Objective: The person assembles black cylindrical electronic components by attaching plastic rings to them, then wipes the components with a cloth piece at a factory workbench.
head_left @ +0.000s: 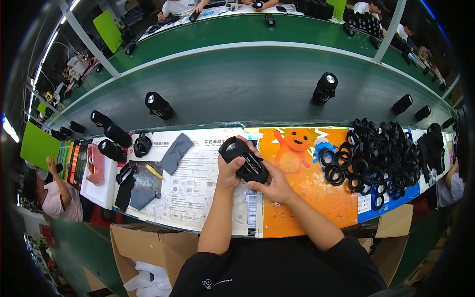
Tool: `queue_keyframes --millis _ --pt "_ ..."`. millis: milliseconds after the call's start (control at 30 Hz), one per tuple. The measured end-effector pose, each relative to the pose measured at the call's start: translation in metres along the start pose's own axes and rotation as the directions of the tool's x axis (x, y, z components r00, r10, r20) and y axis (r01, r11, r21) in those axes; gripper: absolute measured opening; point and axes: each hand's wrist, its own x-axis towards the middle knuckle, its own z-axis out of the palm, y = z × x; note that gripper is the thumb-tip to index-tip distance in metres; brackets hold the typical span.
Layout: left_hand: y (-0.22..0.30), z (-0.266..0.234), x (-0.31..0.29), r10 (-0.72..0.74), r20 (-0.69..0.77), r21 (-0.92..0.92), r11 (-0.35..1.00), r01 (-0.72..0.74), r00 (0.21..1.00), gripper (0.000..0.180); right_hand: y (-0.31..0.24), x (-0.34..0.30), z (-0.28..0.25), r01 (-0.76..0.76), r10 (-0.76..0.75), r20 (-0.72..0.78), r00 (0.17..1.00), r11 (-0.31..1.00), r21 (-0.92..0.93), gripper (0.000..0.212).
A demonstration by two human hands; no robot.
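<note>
Over the middle of the workbench I hold a black cylindrical portable speaker [251,167] in both hands, tilted, one round end toward the upper left. My left hand [230,172] wraps its left side with the thumb on top. At its lower right end my right hand [275,184] grips it, and some fingers are hidden behind it. To the right lies a large heap of black rings [383,156]. A grey cloth [176,153] is left of my hands, with a yellow cutter [154,171] and a second grey cloth [142,198] farther left.
Beyond the bench runs a green conveyor belt [237,89] with several upright black speakers, one [324,89] at right and another [159,105] at left. A white foam tray [101,183] stands at the left end. Cardboard boxes [148,245] are below the edge. Co-workers sit across and left.
</note>
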Motion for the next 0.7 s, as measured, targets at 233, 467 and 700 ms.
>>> queue_keyframes --millis 233,467,700 --pt "-0.002 0.0 0.003 0.011 0.021 0.002 1.0 -0.011 1.0 0.058 0.0 -0.001 -0.005 0.061 -0.065 -0.013 0.998 0.976 -0.208 0.083" --pt "-0.001 -0.006 0.005 0.032 -0.011 -0.052 0.998 -0.032 0.999 0.054 -0.042 -0.005 -0.035 0.111 -0.154 -0.022 0.988 0.797 -0.593 0.056" --pt "0.002 -0.003 0.008 -0.037 -0.046 0.091 0.995 0.041 0.998 0.05 -0.096 -0.032 -0.15 -0.353 -0.311 -0.329 0.892 -0.023 -0.935 0.03"
